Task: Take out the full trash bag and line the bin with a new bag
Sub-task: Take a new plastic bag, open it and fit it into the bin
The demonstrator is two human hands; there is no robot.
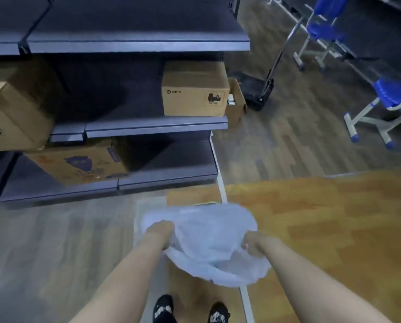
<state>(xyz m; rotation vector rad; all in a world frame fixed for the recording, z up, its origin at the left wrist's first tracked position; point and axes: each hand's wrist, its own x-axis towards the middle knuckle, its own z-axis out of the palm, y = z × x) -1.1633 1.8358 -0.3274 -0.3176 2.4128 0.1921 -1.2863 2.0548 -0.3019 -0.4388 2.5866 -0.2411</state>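
Overhead-wise: dark shelving (134,46) occupied by closed cardboard boxes — PICO box (195,89) on middle shelf, contents unseen. Translucent white trash bag (206,241) held above floor, stretched between hands. Left hand (158,231) curled into left edge; right hand (255,244) clenched on right edge — arms extended.

- The dark shelf (156,126) has a brown box (195,89) sitting on it.
- The wood floor (311,217) has blue chairs (386,106) and two black shoes (163,306) on it.
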